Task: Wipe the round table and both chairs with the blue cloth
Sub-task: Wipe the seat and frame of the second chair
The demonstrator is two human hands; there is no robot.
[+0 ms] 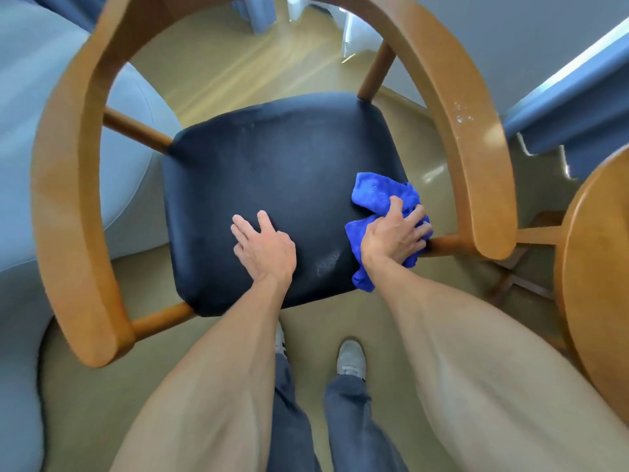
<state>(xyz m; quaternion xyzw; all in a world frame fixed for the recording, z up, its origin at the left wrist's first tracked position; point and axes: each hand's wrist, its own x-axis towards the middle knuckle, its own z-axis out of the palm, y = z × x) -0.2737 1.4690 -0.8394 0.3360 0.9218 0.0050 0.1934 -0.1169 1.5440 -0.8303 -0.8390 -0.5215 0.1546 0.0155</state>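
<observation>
No lettering, label, brand mark, number or sign can be read anywhere in this view; every surface shown is plain.

Head view, steeply downward, close

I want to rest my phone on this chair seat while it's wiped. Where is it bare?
The seat is bare across its far half and left side. The near edge is crowded: the left hand presses there, and the right hand grips the blue cloth at the right edge.
</observation>
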